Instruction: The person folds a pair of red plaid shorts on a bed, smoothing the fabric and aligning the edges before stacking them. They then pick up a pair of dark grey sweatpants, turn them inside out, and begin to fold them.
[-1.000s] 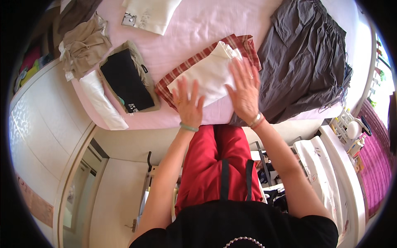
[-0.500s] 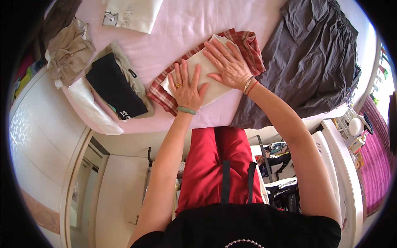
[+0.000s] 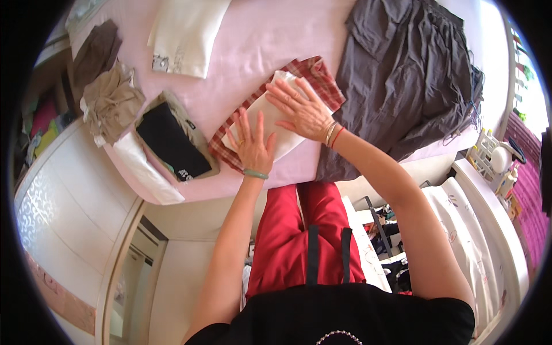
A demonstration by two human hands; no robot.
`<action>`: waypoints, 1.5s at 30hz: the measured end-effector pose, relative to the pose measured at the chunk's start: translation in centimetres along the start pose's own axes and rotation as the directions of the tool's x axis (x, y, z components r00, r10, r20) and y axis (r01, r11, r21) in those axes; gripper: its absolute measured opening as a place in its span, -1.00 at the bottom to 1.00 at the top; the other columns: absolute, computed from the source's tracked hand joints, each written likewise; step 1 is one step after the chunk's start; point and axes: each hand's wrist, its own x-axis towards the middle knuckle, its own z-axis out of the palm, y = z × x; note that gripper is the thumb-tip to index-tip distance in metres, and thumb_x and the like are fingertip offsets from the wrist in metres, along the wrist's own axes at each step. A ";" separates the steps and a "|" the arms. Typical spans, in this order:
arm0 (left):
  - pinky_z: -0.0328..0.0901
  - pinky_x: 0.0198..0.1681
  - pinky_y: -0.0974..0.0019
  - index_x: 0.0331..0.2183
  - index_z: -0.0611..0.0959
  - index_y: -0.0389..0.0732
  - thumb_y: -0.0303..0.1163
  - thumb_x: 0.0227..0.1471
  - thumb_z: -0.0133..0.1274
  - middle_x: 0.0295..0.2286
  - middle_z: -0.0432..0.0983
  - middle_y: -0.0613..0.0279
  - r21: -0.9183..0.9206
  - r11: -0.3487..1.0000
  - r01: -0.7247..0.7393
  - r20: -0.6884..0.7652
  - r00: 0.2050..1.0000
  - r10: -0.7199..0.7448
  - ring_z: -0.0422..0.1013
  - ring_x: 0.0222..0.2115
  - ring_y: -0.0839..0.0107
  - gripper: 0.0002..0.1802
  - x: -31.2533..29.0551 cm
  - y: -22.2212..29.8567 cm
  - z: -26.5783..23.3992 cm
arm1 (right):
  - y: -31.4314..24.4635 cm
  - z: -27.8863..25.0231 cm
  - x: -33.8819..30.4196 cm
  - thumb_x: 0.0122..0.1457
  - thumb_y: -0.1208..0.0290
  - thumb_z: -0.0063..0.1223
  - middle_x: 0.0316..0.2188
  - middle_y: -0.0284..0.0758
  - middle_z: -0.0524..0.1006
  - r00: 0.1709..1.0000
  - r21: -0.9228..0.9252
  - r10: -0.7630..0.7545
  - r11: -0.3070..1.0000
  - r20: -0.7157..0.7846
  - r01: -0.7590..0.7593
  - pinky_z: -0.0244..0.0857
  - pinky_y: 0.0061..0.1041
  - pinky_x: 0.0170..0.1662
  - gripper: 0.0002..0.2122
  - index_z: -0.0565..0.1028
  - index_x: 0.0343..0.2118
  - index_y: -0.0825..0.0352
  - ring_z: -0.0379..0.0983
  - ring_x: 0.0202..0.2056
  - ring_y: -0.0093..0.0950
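A folded white garment (image 3: 287, 141) lies on top of a red plaid cloth (image 3: 319, 73) on the pink bed. My left hand (image 3: 253, 144), fingers spread, rests flat on the left part of the white garment, with its fingertips near the plaid edge. Across the upper right part lies my right hand (image 3: 302, 109), palm down and fingers outstretched. Neither hand grips anything. The plaid shows around the white piece along its upper and left sides. Right beside it spreads a dark grey pair of trousers (image 3: 397, 86).
Left of the plaid cloth, a black folded garment (image 3: 172, 141) sits on a khaki one (image 3: 201, 150). Beyond them are a crumpled beige garment (image 3: 112, 103) and a brown one (image 3: 96, 52). A white garment (image 3: 190, 34) lies at the far side of the pink bed sheet (image 3: 253, 52).
The view has shifted, so the bed and clothes sit a little lower in it. Both hands stay flat on the white garment in nearly the same places.
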 end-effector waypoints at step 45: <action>0.17 0.15 0.32 0.19 0.30 -0.35 -0.18 0.05 0.22 0.10 0.36 0.04 -0.866 0.361 0.345 0.273 0.933 -0.235 0.32 0.07 0.30 -0.21 32.2 27.1 9.2 | 23.6 -13.3 -16.9 0.21 -0.40 -0.59 0.39 -0.33 0.01 0.498 0.470 0.865 -0.467 0.064 0.750 -0.35 -0.03 0.36 -0.17 -0.01 0.37 0.17 -0.17 0.39 -0.31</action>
